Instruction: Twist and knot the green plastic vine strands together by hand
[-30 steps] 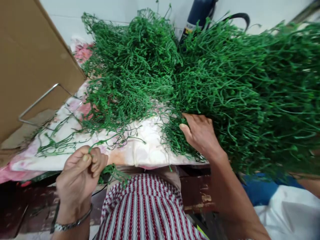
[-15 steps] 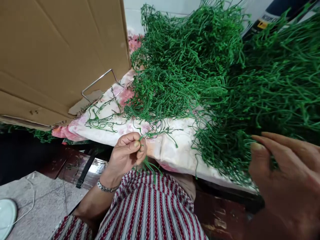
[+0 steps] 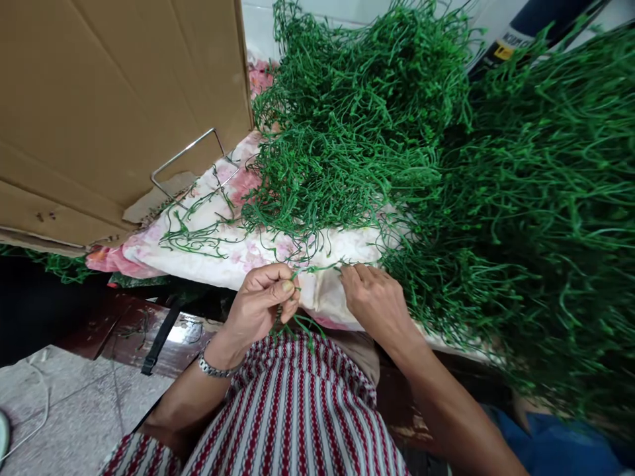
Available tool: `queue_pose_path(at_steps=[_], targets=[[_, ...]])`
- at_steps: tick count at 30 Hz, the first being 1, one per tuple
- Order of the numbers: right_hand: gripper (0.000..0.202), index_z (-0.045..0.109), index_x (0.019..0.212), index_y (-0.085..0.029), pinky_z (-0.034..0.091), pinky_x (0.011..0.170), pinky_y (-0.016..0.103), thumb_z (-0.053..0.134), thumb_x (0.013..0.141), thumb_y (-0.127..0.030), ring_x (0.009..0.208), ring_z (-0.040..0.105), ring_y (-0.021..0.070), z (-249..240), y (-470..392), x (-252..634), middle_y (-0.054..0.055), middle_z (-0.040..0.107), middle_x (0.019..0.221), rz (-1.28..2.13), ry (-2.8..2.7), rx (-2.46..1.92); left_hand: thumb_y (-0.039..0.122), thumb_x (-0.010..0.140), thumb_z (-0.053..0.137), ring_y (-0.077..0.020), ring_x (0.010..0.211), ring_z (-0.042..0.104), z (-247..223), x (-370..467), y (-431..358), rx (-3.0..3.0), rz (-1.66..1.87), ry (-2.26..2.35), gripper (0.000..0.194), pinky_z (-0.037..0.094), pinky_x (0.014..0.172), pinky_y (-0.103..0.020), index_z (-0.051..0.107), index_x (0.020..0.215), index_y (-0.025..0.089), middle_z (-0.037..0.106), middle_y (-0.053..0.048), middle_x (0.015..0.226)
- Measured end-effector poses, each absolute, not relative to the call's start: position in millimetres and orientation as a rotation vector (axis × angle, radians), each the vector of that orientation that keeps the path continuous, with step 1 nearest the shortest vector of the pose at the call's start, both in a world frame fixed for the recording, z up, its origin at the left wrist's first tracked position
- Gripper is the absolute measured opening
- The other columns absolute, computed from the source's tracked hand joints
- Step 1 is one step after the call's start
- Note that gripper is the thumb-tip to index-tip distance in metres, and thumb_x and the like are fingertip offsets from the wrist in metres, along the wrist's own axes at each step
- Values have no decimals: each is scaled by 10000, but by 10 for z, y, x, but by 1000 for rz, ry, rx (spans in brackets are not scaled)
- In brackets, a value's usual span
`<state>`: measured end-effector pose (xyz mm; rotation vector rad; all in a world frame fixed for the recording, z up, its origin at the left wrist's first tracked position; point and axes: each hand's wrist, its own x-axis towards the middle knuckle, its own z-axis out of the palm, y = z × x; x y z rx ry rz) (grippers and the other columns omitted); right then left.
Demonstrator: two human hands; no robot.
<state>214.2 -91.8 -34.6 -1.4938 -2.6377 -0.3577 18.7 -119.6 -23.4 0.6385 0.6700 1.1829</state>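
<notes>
Thin green plastic stems [image 3: 317, 268] stretch between my two hands at the front edge of the flowered cloth. My left hand [image 3: 268, 297], with a metal watch on its wrist, pinches them between thumb and fingers, and more green ends hang below it. On the other side my right hand [image 3: 372, 294] has its fingers closed on the far end of the stems. A big pile of green stems [image 3: 357, 119] lies beyond my hands, and another heap [image 3: 536, 211] fills the right side. Some loose stems [image 3: 196, 239] rest on the cloth to the left.
A large cardboard box [image 3: 119, 112] stands at the left, with a bent metal wire frame [image 3: 183, 153] beside it. The flowered cloth [image 3: 198, 268] covers the work surface. A dark tube with a yellow label [image 3: 526, 33] leans at the back right.
My right hand has moved left from the right-hand heap and closed on the stems near my left hand. My left hand still pinches its stems. The view has shifted slightly.
</notes>
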Motion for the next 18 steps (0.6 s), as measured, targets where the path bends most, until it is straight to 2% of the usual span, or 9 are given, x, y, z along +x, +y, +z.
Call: queue_pose_path(at_steps=[3,7,10,14,16,18], targets=[[124,576,763,-156,347,636,285,474,825,-122,653,519,165,-278,-979,2161,40,580,691,-184,-2651,-1475,248,739,649,-59,406,450,-223,209,-1196,637,1294,739,192,318,373,-162,533,633,137,514,20,531],[129,582,826,-171,382,664,257,464,817,-120,672,500,131,-2,-1204,2306,17,568,729,272,-2705,-1102,208,725,657,-85,471,488,-206,234,-1174,650,1495,784,126,370,410,-194,563,665,150,538,10,578],[168,601,853,-181,385,626,242,450,815,-117,668,491,111,241,-1407,2510,10,551,723,540,-2583,-844,184,688,680,-104,515,492,-221,216,-1132,601,1572,802,100,378,413,-216,585,700,154,562,-4,612],[187,615,797,-190,372,550,251,443,865,-219,603,485,109,518,-1629,2858,7,491,641,602,-2205,-846,147,687,646,-110,551,469,-231,154,-1078,498,1625,828,69,362,416,-239,590,703,185,598,9,666],[140,615,787,-204,394,541,259,495,845,-248,589,495,115,614,-1664,3043,0,492,631,580,-2009,-924,174,696,647,-104,553,452,-203,129,-1071,496,1630,838,75,356,421,-245,580,664,179,597,20,671],[52,604,792,-217,409,539,264,554,803,-213,587,502,121,659,-1604,3227,-4,514,646,424,-1863,-1137,216,665,687,-101,528,436,-151,116,-1080,565,1617,816,116,336,404,-246,585,646,164,578,10,637]])
